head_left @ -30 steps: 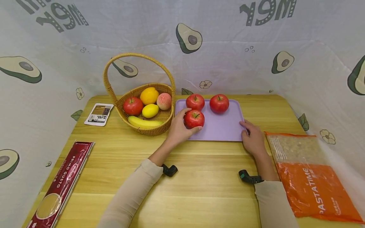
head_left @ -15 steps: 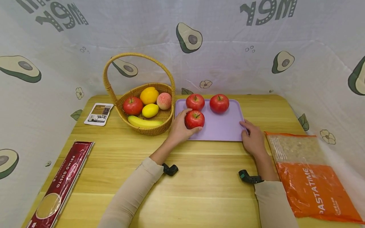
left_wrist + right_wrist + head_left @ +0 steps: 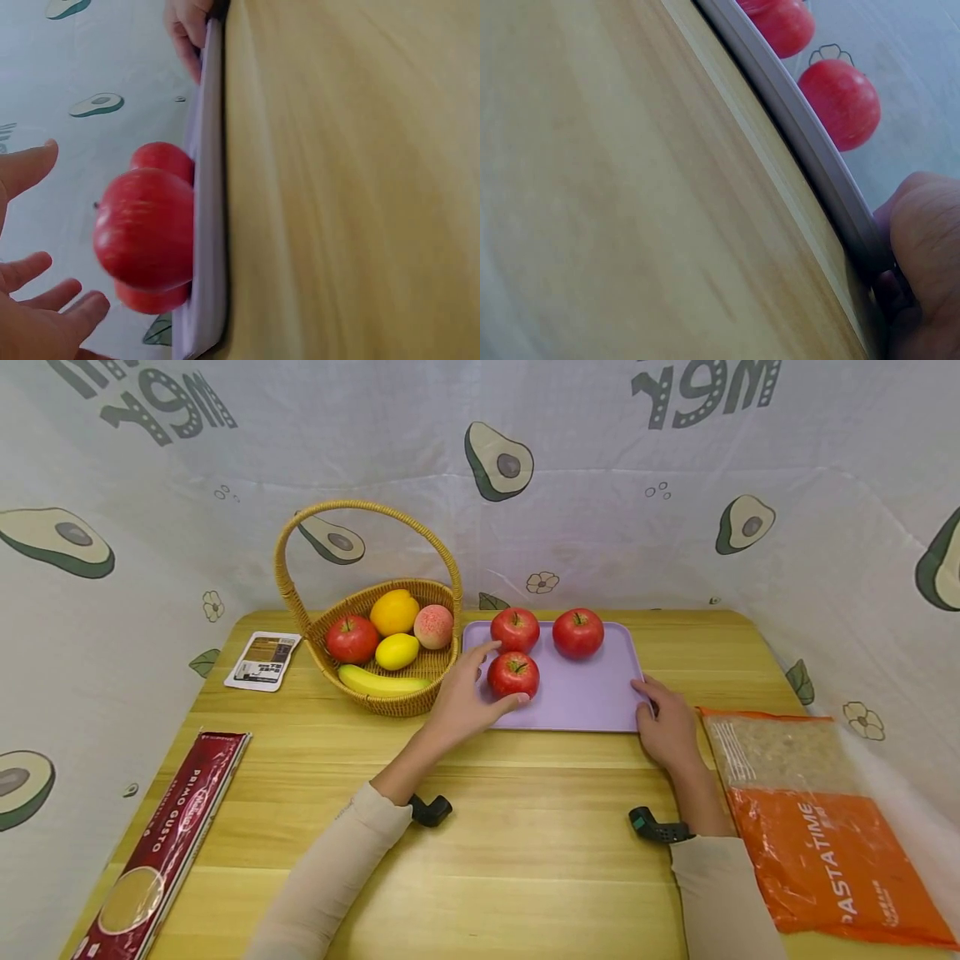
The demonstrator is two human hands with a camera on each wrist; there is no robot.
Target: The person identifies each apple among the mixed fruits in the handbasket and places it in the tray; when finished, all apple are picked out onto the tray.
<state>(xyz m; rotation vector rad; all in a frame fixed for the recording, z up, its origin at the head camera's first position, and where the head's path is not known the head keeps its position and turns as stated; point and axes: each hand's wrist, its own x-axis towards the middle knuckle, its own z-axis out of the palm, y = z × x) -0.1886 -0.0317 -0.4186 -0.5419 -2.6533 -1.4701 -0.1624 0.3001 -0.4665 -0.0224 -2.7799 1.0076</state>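
A red apple sits at the front left of the lilac tray. Around its left side my left hand is spread, thumb in front and fingers behind. The left wrist view shows a gap between the fingers and the apple. Behind it on the tray stand a second apple and a third apple. My right hand pinches the tray's right edge near the front corner; part of its grip is hidden under the rim.
Left of the tray stands a wicker basket with an apple, lemon, peach, banana and orange-yellow fruit. A white packet and a red pasta pack lie at left, an orange pasta bag at right.
My left hand has let go of the front apple, its fingers spreading and drawing back to the left. The apple stays on the tray. My right hand keeps its hold.
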